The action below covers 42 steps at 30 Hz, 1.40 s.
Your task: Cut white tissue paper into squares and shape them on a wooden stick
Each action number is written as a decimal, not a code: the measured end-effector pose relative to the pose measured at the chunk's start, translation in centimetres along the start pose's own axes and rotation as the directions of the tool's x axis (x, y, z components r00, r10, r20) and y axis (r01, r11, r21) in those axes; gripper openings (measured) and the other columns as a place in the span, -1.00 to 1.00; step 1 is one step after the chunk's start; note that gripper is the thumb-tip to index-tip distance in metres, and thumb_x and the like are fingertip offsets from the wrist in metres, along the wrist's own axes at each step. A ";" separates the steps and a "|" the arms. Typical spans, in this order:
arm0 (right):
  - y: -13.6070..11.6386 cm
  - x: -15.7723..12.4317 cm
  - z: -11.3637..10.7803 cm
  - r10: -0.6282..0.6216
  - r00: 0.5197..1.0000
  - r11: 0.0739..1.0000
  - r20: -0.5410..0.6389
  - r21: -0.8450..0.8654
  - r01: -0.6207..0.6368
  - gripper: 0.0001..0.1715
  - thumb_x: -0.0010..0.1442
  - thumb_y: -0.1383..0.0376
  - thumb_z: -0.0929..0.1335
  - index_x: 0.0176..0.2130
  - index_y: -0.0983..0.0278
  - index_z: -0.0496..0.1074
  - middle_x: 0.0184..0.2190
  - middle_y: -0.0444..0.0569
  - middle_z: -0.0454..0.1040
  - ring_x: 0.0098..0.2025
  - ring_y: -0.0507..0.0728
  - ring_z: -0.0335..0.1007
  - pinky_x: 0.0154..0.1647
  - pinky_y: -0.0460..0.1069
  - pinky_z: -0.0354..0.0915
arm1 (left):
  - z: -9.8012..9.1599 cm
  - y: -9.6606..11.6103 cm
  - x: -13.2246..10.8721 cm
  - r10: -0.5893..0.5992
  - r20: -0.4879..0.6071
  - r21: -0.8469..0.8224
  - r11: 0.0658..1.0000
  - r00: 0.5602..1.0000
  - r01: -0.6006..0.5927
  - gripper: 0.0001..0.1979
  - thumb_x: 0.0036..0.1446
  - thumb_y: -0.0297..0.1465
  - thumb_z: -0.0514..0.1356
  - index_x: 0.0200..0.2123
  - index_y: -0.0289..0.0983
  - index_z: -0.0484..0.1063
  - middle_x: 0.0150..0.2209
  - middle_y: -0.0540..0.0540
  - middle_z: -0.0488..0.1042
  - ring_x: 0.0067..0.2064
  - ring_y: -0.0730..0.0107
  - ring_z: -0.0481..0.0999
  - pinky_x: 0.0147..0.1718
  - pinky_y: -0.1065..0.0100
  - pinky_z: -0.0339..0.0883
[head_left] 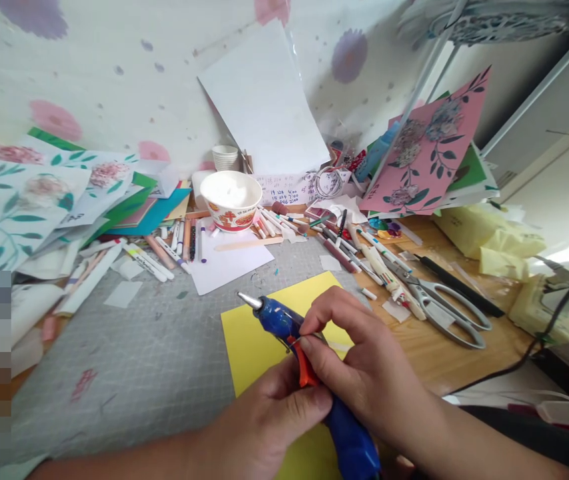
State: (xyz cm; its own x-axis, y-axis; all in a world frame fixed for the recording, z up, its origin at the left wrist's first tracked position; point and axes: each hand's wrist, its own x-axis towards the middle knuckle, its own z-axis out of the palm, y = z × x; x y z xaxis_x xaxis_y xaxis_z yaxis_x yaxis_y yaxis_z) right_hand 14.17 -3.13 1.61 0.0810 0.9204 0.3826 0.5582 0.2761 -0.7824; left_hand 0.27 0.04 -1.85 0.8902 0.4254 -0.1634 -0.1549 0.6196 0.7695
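A blue glue gun [284, 323] with a metal nozzle and an orange trigger is held over a yellow sheet of paper [254, 347] on the grey cutting mat [154, 360]. My left hand [264, 427] is wrapped round the gun's blue handle from below, thumb by the trigger. My right hand [359, 360] comes in from the right. Its fingertips are pinched together on the gun's body just above the trigger. What they pinch is too small to make out.
A paper bowl [231, 199] stands behind white paper [227, 263], with several markers [174, 250] and pens [344, 243] around it. Large scissors [439, 303] lie on the wooden table at right. Flowered papers [424, 150] pile up left and right. A black cable [524, 353] runs at right.
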 end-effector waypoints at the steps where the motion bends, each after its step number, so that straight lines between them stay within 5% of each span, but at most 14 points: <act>1: 0.0 0.1 0.1 0.005 1.000 1.000 -0.001 -0.009 -0.005 -0.82 -0.02 0.54 0.29 -0.48 0.27 0.37 -0.50 -0.13 0.40 -0.44 0.03 0.34 -0.42 -0.10 0.26 | 0.1 -0.2 0.0 -0.012 -0.022 -0.012 1.000 1.000 0.012 -0.67 0.05 -0.25 0.29 -0.13 -0.28 0.44 -0.16 -0.12 0.49 0.01 0.13 0.39 0.06 0.13 0.13; 7: 0.6 0.7 0.9 0.043 0.999 0.996 -0.006 -0.074 -0.043 -0.75 -0.10 0.59 0.26 -0.49 0.26 0.37 -0.55 -0.18 0.39 -0.50 -0.01 0.31 -0.46 -0.12 0.21 | 0.7 -1.0 -0.6 -0.059 -0.159 -0.135 0.990 0.985 0.037 -0.58 -0.04 -0.24 0.35 -0.12 -0.29 0.42 -0.23 -0.12 0.48 -0.09 0.14 0.43 -0.13 0.24 0.23; 15: 1.1 1.4 -0.1 -0.083 0.991 0.996 0.107 -0.016 0.085 -0.76 0.00 0.57 0.24 -0.39 0.30 0.39 -0.42 -0.05 0.42 -0.37 0.07 0.38 -0.35 -0.05 0.29 | 0.4 -1.0 -0.5 -0.080 -0.083 -0.206 0.977 0.993 0.061 -0.69 0.00 -0.22 0.31 -0.27 -0.31 0.45 -0.41 -0.06 0.44 -0.29 0.28 0.46 -0.28 0.33 0.22; 24: 0.7 1.4 0.4 -0.215 0.974 0.938 0.074 -0.261 0.227 -0.86 -0.02 0.52 0.36 -0.50 0.32 0.34 -0.55 -0.10 0.40 -0.46 0.08 0.30 -0.23 0.12 0.18 | -1.1 -1.0 0.5 0.016 0.006 -0.078 0.997 1.000 -0.015 -0.76 0.03 -0.25 0.32 -0.31 -0.28 0.42 -0.32 -0.03 0.38 -0.26 0.35 0.37 -0.14 0.25 0.21; 31: 0.4 0.5 0.9 -0.094 0.995 0.989 0.031 -0.113 0.097 -0.85 -0.02 0.56 0.31 -0.50 0.33 0.34 -0.51 -0.04 0.39 -0.39 0.11 0.28 -0.39 0.01 0.20 | -1.0 -0.6 0.3 0.019 0.054 0.044 0.999 0.998 -0.021 -0.71 0.08 -0.25 0.28 -0.17 -0.28 0.45 -0.19 -0.09 0.46 -0.06 0.19 0.38 -0.04 0.20 0.19; 42: -0.3 -0.1 1.4 0.278 0.958 0.952 0.066 0.112 -0.284 -0.89 -0.08 0.46 0.24 -0.51 0.24 0.25 -0.52 -0.12 0.33 -0.47 0.08 0.28 -0.45 -0.02 0.24 | -0.2 0.1 0.5 -0.018 0.130 -0.022 1.000 0.991 0.021 -0.75 0.15 -0.37 0.23 -0.08 -0.25 0.48 -0.28 -0.09 0.53 -0.15 0.25 0.49 -0.02 0.19 0.22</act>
State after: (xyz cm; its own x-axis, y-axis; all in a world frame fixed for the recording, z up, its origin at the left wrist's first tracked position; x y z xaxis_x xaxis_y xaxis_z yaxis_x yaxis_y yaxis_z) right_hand 12.90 -2.94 1.09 0.1787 0.9770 0.1168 0.4160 0.0326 -0.9088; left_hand 0.57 0.44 -1.96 0.9409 0.3249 -0.0953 -0.1457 0.6427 0.7521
